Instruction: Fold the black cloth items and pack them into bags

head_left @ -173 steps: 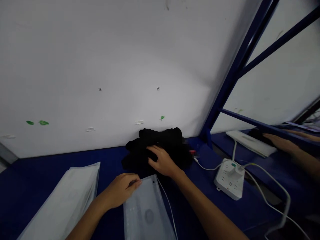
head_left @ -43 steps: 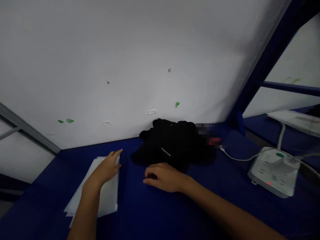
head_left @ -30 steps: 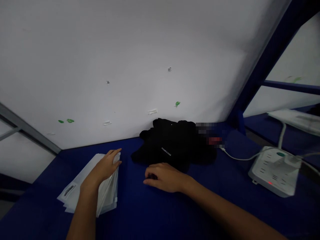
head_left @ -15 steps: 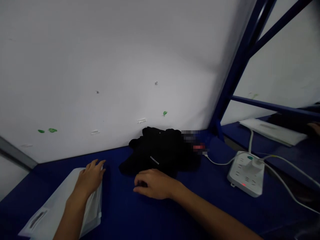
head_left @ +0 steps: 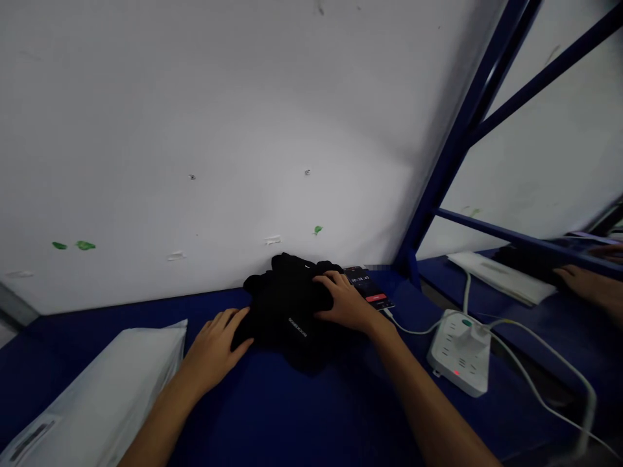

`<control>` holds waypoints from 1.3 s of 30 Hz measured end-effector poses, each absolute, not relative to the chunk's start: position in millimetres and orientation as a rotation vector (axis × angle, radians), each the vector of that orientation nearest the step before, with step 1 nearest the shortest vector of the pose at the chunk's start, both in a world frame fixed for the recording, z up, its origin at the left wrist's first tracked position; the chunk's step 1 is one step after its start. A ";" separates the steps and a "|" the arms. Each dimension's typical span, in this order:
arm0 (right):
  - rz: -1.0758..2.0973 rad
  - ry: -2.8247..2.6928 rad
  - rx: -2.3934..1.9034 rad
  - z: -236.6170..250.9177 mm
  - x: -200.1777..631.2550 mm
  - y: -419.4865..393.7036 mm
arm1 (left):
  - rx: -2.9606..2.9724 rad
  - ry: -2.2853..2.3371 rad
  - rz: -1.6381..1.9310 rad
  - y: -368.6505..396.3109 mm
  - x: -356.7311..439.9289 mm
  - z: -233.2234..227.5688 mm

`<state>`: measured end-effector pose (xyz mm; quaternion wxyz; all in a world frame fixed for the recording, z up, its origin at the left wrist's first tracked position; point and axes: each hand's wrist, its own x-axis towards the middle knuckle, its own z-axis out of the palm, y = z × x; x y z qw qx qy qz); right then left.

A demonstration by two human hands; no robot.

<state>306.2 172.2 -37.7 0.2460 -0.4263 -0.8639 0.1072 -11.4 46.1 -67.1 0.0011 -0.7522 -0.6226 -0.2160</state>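
Observation:
A crumpled black garment [head_left: 277, 305] with small white lettering lies on the blue tabletop against the white wall. My left hand [head_left: 214, 350] is at its left edge, with thumb and fingers closing around the cloth. On its right side my right hand [head_left: 345, 299] grips the fabric between thumb and curled fingers; some fingertips are lost in the dark folds. To the left of my left hand lies a flat translucent white plastic bag [head_left: 102, 383] with a barcode label.
A phone [head_left: 367, 285] showing a running timer lies right of the garment, with a white cable plugged in. A white power strip [head_left: 460, 353] sits farther right beside a blue metal frame [head_left: 440, 168]. Beyond the frame, another person's hand [head_left: 584, 285] rests near dark cloth.
My left hand has left the plastic bag and moved right onto the garment's edge. My right hand has moved up and right onto the garment and taken hold of it.

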 end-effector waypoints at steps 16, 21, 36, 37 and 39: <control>0.939 -1.890 -0.907 20.5 326.1 140.5 | -1.653 -1.973 -2.971 33.9 -28.2 -14.6; 1.561 -1.606 -0.839 33.2 338.7 119.3 | -1.516 -2.218 -3.008 24.7 -31.9 -2.9; 0.831 -2.314 -1.314 -15.4 332.7 177.9 | -2.063 -2.189 -0.911 50.5 -39.9 -61.5; 0.728 -2.292 -1.330 -11.1 334.6 174.6 | -2.123 -2.068 -0.855 48.0 -35.1 -57.9; 0.663 -2.327 -1.365 -2.7 338.3 166.7 | -2.274 -1.883 -0.777 43.9 -25.6 -52.7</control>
